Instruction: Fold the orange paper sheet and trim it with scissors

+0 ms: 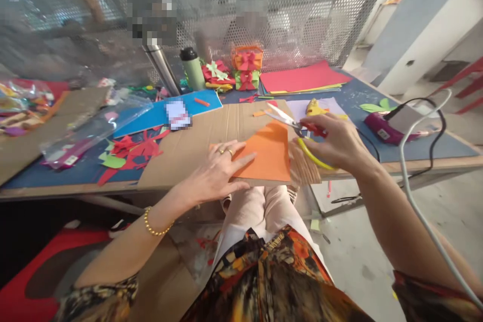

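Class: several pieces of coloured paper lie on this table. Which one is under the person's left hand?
The orange sheet on the cardboard, pinned by the left hand. The pink stack and red scraps lie untouched.

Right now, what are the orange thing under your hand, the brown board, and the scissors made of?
The orange sheet looks like matte craft paper: thin, flat, creased, with a cut edge. The brown board beneath it seems to be corrugated cardboard, dull, with fold lines and ridges showing at its right end. The scissors in the right hand have shiny, probably steel blades and smooth red and yellow handles, likely plastic.
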Available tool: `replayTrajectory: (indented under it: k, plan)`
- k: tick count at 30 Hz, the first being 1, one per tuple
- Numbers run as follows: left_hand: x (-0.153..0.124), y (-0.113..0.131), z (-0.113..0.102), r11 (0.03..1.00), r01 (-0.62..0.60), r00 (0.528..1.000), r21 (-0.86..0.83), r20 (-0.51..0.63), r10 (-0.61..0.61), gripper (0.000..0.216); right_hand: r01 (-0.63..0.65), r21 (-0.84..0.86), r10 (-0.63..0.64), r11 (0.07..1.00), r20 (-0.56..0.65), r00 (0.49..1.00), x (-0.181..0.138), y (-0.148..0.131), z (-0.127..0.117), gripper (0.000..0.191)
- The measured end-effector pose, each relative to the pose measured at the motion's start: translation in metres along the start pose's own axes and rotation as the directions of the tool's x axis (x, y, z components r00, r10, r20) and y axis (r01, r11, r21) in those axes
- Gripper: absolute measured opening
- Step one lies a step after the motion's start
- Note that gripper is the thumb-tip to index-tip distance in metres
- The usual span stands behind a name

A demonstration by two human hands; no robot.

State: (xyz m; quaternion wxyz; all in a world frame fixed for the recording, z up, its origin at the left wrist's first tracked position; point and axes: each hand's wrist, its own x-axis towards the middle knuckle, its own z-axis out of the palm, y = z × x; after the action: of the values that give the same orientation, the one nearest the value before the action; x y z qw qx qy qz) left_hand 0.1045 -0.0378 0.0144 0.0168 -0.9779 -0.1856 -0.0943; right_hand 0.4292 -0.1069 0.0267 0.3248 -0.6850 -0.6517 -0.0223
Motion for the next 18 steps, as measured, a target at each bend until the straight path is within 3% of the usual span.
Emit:
replayTrajectory:
  k: [1,4,6,7,12,18]
  plan:
    - [0.000,0.002,0.002,1.000,-0.004,1.000,-0.001,0.005,0.004,0.078,-0.099,-0.021,0.100,0.995,0.020,0.995,0.013,0.001,0.004,0.039]
    - [0.000,0.006,0.009,1.000,0.012,1.000,-0.002,0.013,-0.012,0.090,-0.180,-0.043,0.182,0.983,0.027,0.983,0.055,0.001,0.014,0.043]
    - [-0.002,0.009,0.012,0.999,0.033,0.999,-0.007,0.011,-0.033,0.087,-0.261,-0.173,0.284,0.950,0.122,0.951,0.081,-0.001,0.020,0.044]
    - [-0.004,0.011,0.013,0.999,0.040,0.999,-0.007,0.005,-0.040,0.084,-0.259,-0.253,0.308,0.932,0.176,0.935,0.092,-0.001,0.024,0.044]
    - [-0.021,0.018,0.010,0.999,-0.004,0.997,0.044,-0.071,0.007,0.052,-0.221,-0.317,0.308,0.923,0.261,0.915,0.124,-0.008,0.049,0.043]
    - [-0.044,0.008,0.005,0.989,-0.025,0.964,0.144,-0.260,0.062,0.058,-0.135,-0.341,0.255,0.930,0.338,0.906,0.126,-0.016,0.069,0.046]
